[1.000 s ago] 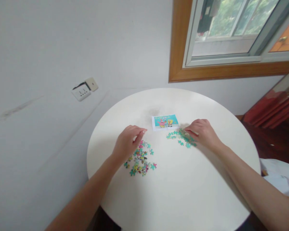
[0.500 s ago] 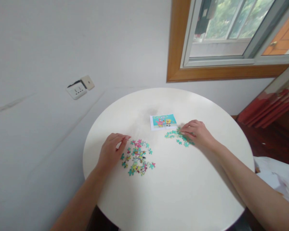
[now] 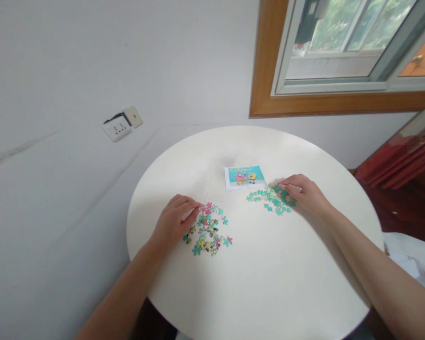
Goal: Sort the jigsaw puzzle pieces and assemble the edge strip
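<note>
A loose pile of mixed pink, yellow and teal puzzle pieces (image 3: 208, 230) lies on the white round table (image 3: 269, 274). At its upper left edge rests my left hand (image 3: 177, 218), thumb and fingers curved apart, fingertips touching the pieces. Mostly teal pieces (image 3: 274, 199) form a second pile to the right. My right hand (image 3: 303, 192) reaches the right side of that pile, its thumb and forefinger brought together; whatever is between them is too small to name. Just behind the teal pieces lies a picture card (image 3: 245, 177) with a pink and a yellow cartoon figure.
Behind the table stands a pale wall with a socket (image 3: 117, 127) at the left and a wood-framed window (image 3: 304, 105) at the right. A red curtain (image 3: 398, 158) hangs at the far right, with white cloth or bags (image 3: 411, 257) below it.
The view has shifted slightly. My right hand has moved off the middle of the teal pile to its right edge, showing more pieces. My left hand has moved a little closer over its pile's edge.
</note>
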### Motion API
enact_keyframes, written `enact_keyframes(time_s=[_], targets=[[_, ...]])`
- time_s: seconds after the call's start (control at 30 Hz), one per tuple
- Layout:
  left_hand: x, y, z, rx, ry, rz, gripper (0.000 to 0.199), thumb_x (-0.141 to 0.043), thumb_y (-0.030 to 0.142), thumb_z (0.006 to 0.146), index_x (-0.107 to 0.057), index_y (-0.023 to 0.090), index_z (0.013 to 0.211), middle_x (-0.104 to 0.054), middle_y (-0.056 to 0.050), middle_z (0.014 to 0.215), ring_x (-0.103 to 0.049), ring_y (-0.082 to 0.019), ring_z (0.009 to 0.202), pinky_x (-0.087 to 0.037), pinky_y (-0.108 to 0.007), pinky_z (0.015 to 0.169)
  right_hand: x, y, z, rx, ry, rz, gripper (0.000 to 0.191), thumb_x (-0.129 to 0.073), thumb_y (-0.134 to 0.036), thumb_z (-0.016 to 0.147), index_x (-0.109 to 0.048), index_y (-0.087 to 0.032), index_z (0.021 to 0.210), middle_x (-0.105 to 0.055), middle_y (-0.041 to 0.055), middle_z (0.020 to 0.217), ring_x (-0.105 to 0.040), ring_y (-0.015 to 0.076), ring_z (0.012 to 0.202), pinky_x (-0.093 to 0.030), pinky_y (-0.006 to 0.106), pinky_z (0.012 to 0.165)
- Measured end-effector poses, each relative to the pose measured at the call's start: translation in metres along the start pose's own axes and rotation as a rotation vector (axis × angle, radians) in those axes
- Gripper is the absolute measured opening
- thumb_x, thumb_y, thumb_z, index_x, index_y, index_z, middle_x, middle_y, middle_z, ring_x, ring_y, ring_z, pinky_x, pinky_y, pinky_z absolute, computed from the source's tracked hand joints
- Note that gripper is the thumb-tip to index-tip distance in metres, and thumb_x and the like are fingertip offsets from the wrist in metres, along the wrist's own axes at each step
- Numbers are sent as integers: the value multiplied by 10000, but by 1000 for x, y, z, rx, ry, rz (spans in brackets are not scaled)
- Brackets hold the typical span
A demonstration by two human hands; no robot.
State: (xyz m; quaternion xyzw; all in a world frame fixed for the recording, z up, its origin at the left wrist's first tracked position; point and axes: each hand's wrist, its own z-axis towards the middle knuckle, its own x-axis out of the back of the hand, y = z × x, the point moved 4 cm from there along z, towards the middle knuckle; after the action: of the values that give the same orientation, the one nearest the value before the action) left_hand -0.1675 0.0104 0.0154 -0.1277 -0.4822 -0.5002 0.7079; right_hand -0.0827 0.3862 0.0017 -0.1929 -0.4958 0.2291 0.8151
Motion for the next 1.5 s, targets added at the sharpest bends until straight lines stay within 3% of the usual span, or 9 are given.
enact_keyframes(time_s=[0.2,0.47,0.67,0.9,1.23,1.5], targets=[[-5,8,-1,-56,-101,-15,229,-518,247,957,-680,207,1113,-649,-63,981,-560,-203,941,-469,-351,861,-1,5,-2,-31,13,15,214,-556,-282,873,-764,-243,903,-746,84,919,-648,294,914,-492,458,835],[-13,25,-5,-104,-313,111,384,-445,256,984,-562,292,1348,-509,-74,1391,-447,-266,1258,-365,-472,1089,-2,4,-3,-56,8,30,236,-546,-282,862,-767,-221,919,-742,88,920,-647,287,918,-497,456,841],[-19,26,-9,-146,-340,150,405,-428,274,991,-535,290,1382,-407,-51,1515,-353,-275,1372,-306,-469,1149,-2,4,-3,-66,12,36,241,-552,-289,852,-774,-216,911,-743,91,914,-652,280,904,-502,437,824],[-18,27,-8,-157,-372,116,412,-444,276,986,-523,326,1387,-409,-33,1512,-369,-263,1367,-318,-455,1152,-3,5,-4,-72,-5,32,241,-547,-291,869,-763,-215,943,-742,87,934,-651,271,927,-492,418,841],[-11,13,-3,-60,-187,49,355,-440,168,964,-589,260,1273,-530,-79,1364,-460,-249,1266,-400,-452,1087,-2,1,-3,-61,0,42,234,-554,-280,859,-769,-212,922,-744,87,919,-656,265,899,-497,413,841],[-6,11,-2,-41,-160,56,362,-432,129,941,-610,267,1224,-541,-69,1335,-465,-247,1248,-406,-455,1069,-1,1,-3,-66,-9,34,226,-561,-281,858,-773,-240,924,-748,66,915,-666,269,901,-509,422,831]])
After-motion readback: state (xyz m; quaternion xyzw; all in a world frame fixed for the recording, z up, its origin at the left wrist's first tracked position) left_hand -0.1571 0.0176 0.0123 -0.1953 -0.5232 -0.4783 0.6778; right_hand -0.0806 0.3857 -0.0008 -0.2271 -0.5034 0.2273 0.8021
